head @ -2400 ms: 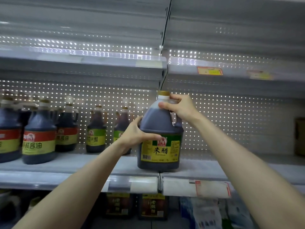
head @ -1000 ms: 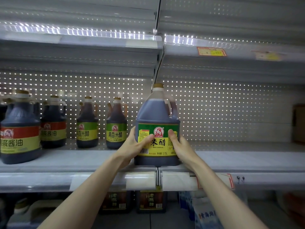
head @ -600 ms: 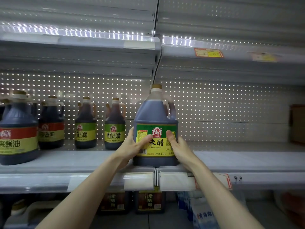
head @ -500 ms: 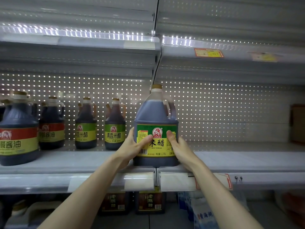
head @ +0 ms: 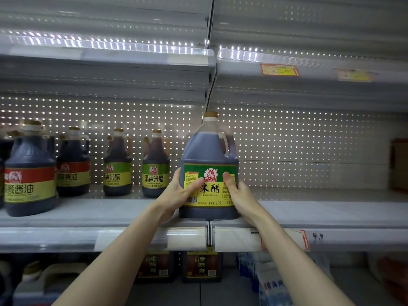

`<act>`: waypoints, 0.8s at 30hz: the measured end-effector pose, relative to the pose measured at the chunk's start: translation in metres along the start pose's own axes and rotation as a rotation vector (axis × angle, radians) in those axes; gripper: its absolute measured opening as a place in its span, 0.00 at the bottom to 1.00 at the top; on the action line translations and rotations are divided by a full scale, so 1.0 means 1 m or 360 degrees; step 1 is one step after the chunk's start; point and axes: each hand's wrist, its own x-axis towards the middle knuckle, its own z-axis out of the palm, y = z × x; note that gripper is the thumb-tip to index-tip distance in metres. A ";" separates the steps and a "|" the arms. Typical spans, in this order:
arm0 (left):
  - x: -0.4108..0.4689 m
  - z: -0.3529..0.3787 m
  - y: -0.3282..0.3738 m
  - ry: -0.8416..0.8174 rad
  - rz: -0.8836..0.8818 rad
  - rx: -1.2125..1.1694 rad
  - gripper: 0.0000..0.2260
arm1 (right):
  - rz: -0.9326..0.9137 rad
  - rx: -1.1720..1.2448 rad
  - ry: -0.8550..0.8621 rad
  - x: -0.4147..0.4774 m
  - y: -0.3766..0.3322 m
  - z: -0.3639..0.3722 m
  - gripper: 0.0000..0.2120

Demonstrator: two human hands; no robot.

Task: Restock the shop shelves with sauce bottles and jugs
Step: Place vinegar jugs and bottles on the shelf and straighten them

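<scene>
Grey metal shelf [head: 331, 212]: bare board runs right of the dark rice-vinegar jug with green-and-yellow label [head: 209, 171] as far as a brown box [head: 399, 164] at the far edge. Left of the jug, 2 small green-labelled vinegar bottles [head: 155, 164] stand near the perforated back panel [head: 298, 149], open board before them. Further left, red-labelled soy-sauce jugs [head: 29, 173] fill the board. The upper shelf [head: 309, 71] caps headroom above.

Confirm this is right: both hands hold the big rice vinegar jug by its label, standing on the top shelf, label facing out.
Wrong shelf. The head view shows the rice vinegar jug standing on the middle shelf, near its front edge. The rest holds: left hand and right hand grip it at the label, which faces out.
</scene>
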 end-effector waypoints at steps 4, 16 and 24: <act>0.000 0.000 0.000 0.0013 -0.0008 0.0021 0.34 | 0.0029 0.0001 -0.0012 0.000 0.001 -0.001 0.42; -0.014 -0.006 0.029 0.0158 -0.0006 0.0303 0.45 | -0.0008 -0.0006 0.0019 -0.009 -0.027 -0.007 0.23; -0.059 -0.016 0.073 0.0408 0.0296 0.0506 0.30 | -0.0378 -0.0121 0.0277 -0.034 -0.087 -0.011 0.32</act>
